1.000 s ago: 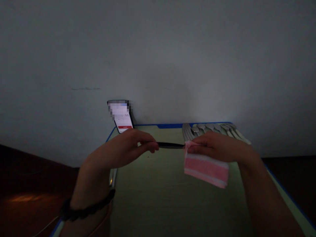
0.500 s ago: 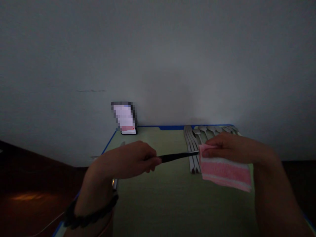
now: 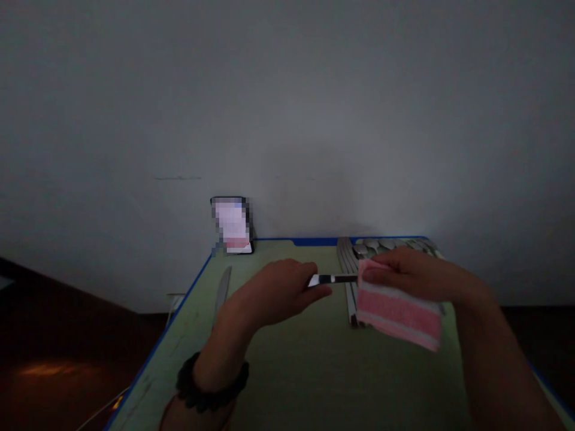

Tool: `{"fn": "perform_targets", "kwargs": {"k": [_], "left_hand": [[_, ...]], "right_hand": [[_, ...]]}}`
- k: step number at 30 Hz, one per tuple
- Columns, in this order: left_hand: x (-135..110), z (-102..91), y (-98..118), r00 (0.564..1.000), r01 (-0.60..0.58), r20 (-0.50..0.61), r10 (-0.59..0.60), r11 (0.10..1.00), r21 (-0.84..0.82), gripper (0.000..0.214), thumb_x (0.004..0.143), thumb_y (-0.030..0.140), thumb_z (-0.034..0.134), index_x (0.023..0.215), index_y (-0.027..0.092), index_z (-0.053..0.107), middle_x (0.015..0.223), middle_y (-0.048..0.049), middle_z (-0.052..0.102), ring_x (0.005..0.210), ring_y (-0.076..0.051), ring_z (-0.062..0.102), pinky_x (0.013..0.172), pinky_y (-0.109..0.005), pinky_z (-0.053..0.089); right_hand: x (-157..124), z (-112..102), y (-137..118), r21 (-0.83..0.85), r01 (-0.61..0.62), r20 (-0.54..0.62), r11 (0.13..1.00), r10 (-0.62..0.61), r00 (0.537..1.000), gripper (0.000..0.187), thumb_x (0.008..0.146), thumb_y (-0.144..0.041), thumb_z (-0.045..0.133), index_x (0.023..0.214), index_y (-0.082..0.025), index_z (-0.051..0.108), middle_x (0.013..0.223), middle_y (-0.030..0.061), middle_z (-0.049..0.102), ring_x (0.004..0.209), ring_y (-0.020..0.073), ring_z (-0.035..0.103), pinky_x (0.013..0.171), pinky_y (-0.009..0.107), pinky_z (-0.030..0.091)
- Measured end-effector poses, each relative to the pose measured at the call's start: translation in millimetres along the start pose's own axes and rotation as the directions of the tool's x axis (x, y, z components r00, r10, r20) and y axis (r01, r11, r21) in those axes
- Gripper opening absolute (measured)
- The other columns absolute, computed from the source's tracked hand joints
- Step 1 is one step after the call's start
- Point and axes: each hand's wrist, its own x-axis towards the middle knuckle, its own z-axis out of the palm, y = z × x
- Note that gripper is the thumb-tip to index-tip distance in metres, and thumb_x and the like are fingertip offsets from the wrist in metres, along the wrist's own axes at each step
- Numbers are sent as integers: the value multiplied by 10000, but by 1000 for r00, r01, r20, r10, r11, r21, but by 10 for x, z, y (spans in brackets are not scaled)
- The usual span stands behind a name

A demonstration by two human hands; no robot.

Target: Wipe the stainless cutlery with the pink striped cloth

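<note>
My left hand point(image 3: 287, 290), with a dark beaded bracelet on the wrist, is closed round the left end of a slim, shiny metal piece of cutlery point(image 3: 335, 279). My right hand point(image 3: 408, 272) pinches a folded pink and white striped cloth point(image 3: 399, 314) round its other end. That end is hidden in the cloth, so I cannot tell whether it is a knife or a spoon. Just behind the cloth, several long flat metal utensils point(image 3: 347, 257) lie side by side, with several spoons point(image 3: 372, 245) to their right. A table knife point(image 3: 222, 293) lies left of my left forearm, partly covered by it.
The pale green table point(image 3: 314, 377) has a blue edge and stands against a grey wall point(image 3: 314, 108). A phone point(image 3: 233, 224) with a lit, blurred screen leans on the wall at the back left. A thin white cable point(image 3: 103, 407) runs beside the table's left side.
My left hand has moved right along the cutlery, closer to the cloth, and more of the knife on the left shows. The cloth has shifted slightly left. The whole view has tilted slightly up.
</note>
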Motion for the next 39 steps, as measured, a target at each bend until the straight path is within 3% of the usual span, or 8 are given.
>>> {"fn": "perform_targets", "kwargs": {"k": [3, 7, 10, 13, 21, 28, 33, 39], "left_hand": [[12, -33, -37, 999, 7, -36, -6, 999, 42, 493, 882, 577, 376, 675, 171, 564, 586, -13, 553, 523, -129, 466, 491, -260, 249], [-5, -70, -175, 1000, 14, 26, -14, 1000, -27, 524, 863, 608, 390, 622, 166, 537, 539, 10, 511, 493, -106, 428, 467, -246, 227], [-45, -92, -270, 996, 44, 74, -40, 998, -53, 544, 847, 639, 392, 614, 167, 530, 529, 13, 507, 481, -103, 430, 448, -239, 214], [-82, -105, -296, 997, 58, 48, -58, 998, -7, 528, 843, 636, 406, 641, 173, 558, 545, 4, 535, 483, -109, 449, 449, -240, 212], [-30, -91, -23, 997, 12, -79, 0, 990, 143, 427, 862, 576, 437, 776, 214, 647, 669, -29, 641, 596, -169, 564, 509, -255, 288], [102, -6, 188, 996, -79, -20, 86, 973, 217, 174, 834, 248, 509, 708, 185, 610, 728, -52, 678, 638, -194, 608, 523, -270, 303], [95, -38, 13, 995, -101, 26, 99, 991, 82, 160, 827, 283, 520, 716, 198, 598, 635, -11, 622, 592, -152, 556, 528, -248, 294], [-41, -55, -339, 998, 10, 63, -5, 997, -79, 307, 844, 378, 488, 614, 175, 493, 518, 40, 454, 470, -91, 409, 450, -226, 220]], "right_hand": [[-1, -15, 4, 20, 5, 20, 1000, -5, 1000, 434, 841, -582, 436, 697, -179, 511, 598, -32, 448, 536, 89, 387, 467, 214, 273], [-34, -37, 17, 42, 28, 52, 999, -30, 998, 403, 831, -567, 474, 756, -180, 558, 625, -30, 480, 557, 95, 409, 478, 214, 290], [-57, -38, 43, 26, 15, 19, 1000, -15, 1000, 409, 848, -563, 449, 773, -180, 572, 641, -20, 501, 574, 104, 435, 491, 218, 305], [-54, -24, 54, -24, 10, -9, 1000, -10, 1000, 431, 855, -568, 427, 719, -178, 550, 610, -20, 485, 560, 104, 431, 481, 223, 286], [63, 62, -90, -24, 158, 31, 987, -157, 987, 433, 899, -518, 378, 672, -174, 512, 534, -45, 411, 496, 80, 370, 465, 224, 230], [225, 263, -237, -112, 264, -43, 958, -270, 962, 442, 927, -475, 342, 690, -160, 543, 593, -10, 491, 550, 92, 415, 531, 242, 251], [205, 190, -170, -19, 274, 62, 962, -272, 960, 394, 919, -457, 373, 727, -165, 555, 640, -7, 531, 575, 97, 459, 547, 231, 304], [33, 14, 41, 29, 100, 65, 995, -102, 993, 413, 891, -513, 389, 707, -173, 533, 608, -23, 463, 553, 96, 415, 483, 216, 288]]}}
